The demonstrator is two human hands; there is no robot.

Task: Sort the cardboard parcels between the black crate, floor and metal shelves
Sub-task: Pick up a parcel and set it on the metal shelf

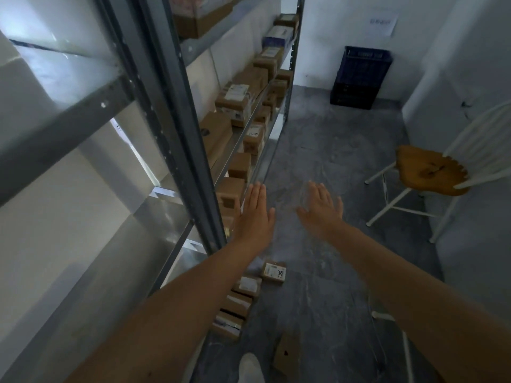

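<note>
Both my arms reach forward with flat, spread fingers and nothing in them. My left hand (254,214) hovers beside the front post of the metal shelves (177,139). My right hand (322,207) is out over the grey floor (326,150). Several cardboard parcels (235,100) line the shelf levels at the left. More parcels lie on the floor at the foot of the shelves, one with a white label (273,273) and one further forward (286,352). The black crate (359,78) stands against the far wall.
A white metal chair with a wooden seat (431,172) stands at the right wall. A paper sheet (383,24) hangs on the far wall above the crate. My foot in a white sock (250,367) shows at the bottom.
</note>
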